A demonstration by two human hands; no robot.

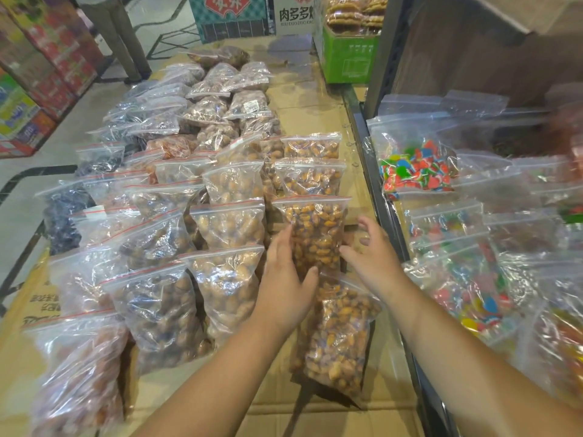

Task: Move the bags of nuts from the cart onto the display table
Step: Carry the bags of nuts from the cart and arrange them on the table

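A clear zip bag of orange-brown nuts (317, 231) lies on the cardboard-covered display table (315, 99), third in the rightmost row. My left hand (285, 279) presses against its left side, thumb on its lower edge. My right hand (370, 252) hovers at its right side with fingers spread and curled, holding nothing. Another bag of the same nuts (339, 335) lies just below, partly under my left hand. Two more such bags (310, 178) sit above in the row.
Several rows of bagged nuts and dried fruit (164, 234) cover the table's left. A dark metal rail (375, 190) borders the table on the right; beyond it lie bags of coloured candy (419, 171). Boxes (350, 55) stand at the far end; a person's legs (116, 36) are on the aisle.
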